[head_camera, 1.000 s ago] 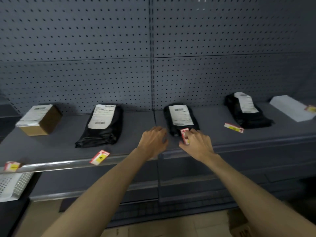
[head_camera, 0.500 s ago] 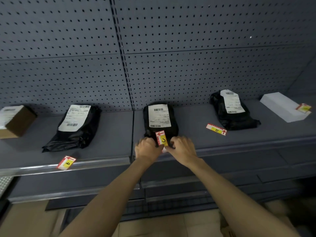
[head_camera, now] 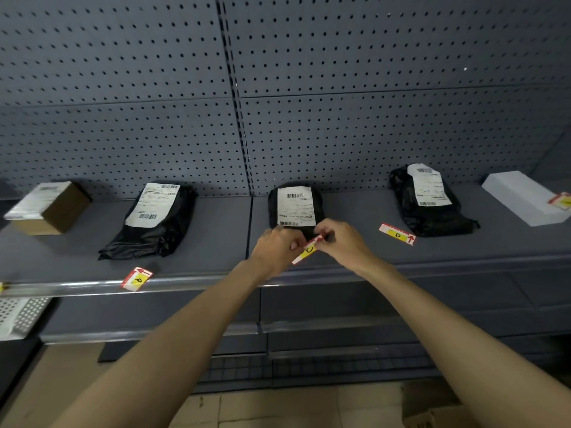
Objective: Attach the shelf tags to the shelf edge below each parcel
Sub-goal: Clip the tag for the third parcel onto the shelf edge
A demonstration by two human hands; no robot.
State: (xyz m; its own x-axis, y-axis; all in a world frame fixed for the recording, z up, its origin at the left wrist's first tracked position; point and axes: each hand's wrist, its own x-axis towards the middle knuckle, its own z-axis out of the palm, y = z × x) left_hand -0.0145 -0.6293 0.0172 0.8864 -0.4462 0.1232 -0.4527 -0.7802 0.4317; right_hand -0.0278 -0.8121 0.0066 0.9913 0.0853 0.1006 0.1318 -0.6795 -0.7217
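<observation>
Right now my left hand (head_camera: 276, 247) and right hand (head_camera: 343, 242) together pinch a small red, white and yellow paper shelf tag (head_camera: 307, 250), tilted, above the grey metal shelf edge (head_camera: 463, 265). Just behind it lies a black plastic parcel with a white label (head_camera: 295, 208).

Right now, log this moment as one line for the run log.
step: shelf tag held by left hand and right hand | place: in front of middle black parcel | state: not yet on shelf edge

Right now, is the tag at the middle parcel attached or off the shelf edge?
Off: both hands hold the tag tilted above the shelf edge.
</observation>
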